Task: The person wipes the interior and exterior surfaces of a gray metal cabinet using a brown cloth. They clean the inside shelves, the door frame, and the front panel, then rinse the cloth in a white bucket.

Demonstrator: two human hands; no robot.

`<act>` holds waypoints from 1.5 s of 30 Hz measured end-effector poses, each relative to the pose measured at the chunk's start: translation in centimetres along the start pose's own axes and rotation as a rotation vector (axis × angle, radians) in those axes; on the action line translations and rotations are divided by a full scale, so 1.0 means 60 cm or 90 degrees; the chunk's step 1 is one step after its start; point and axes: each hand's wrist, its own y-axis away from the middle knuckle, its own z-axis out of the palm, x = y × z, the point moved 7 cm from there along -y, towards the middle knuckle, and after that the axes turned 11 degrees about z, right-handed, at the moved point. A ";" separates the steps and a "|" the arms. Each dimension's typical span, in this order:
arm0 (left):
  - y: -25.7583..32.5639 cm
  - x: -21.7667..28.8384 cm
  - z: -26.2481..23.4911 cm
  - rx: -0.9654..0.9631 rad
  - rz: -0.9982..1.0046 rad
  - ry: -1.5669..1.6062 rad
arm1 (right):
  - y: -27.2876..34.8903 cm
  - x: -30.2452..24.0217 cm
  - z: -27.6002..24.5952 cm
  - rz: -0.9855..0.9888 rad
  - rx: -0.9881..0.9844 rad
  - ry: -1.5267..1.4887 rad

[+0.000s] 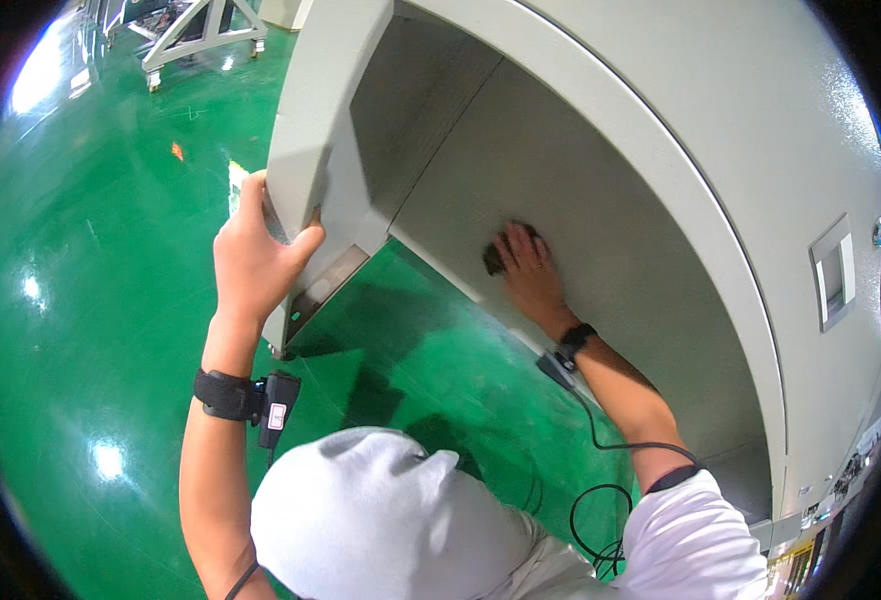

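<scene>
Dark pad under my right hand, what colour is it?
The pad looks almost black; head view.

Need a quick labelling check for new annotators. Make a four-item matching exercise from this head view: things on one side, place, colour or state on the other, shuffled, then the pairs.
Things
1. left hand
2. right hand
3. floor
4. recessed pull handle

Place, colour or state
A. glossy green
B. on a dark pad against the grey inner panel
C. on the outer face of the pale grey metal cabinet
D. wrapped around the edge of the pale upright post

Pairs: 1-D, 2-B, 3-A, 4-C
</scene>
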 end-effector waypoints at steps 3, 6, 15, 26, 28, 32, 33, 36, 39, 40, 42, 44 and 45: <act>0.006 -0.008 -0.001 0.001 -0.006 -0.011 | 0.070 0.067 -0.003 0.056 -0.016 0.089; 0.011 -0.013 -0.003 0.014 -0.007 -0.030 | 0.048 0.125 -0.080 0.146 0.081 0.046; 0.007 -0.003 0.003 -0.025 0.005 -0.056 | -0.044 -0.017 -0.047 0.025 0.079 0.051; 0.007 -0.005 0.000 0.005 -0.007 -0.055 | -0.020 0.235 -0.162 0.234 -0.024 -0.007; 0.005 -0.004 0.013 0.010 0.017 -0.067 | -0.105 0.207 -0.176 0.226 0.027 -0.060; -0.002 0.001 0.001 -0.039 0.028 -0.082 | -0.201 0.003 -0.158 0.087 0.163 -0.016; -0.003 0.009 0.009 -0.048 0.024 -0.062 | -0.183 -0.023 -0.102 0.071 0.120 -0.032; 0.003 0.022 0.018 -0.087 0.007 -0.036 | -0.030 -0.107 0.049 -0.115 0.022 -0.108; -0.001 0.028 0.013 -0.106 -0.002 -0.028 | 0.076 -0.051 0.100 -0.027 -0.169 -0.291; 0.001 0.024 0.011 -0.096 -0.007 -0.041 | 0.083 -0.016 0.096 0.023 -0.246 -0.390; 0.005 0.014 -0.001 -0.077 -0.018 -0.076 | 0.070 0.037 0.033 0.012 -0.207 -0.143; 0.008 0.010 -0.006 -0.068 -0.027 -0.094 | 0.027 0.076 -0.069 -0.003 0.002 0.199; 0.007 0.010 -0.007 -0.065 -0.030 -0.104 | -0.012 0.100 -0.124 0.040 0.087 0.189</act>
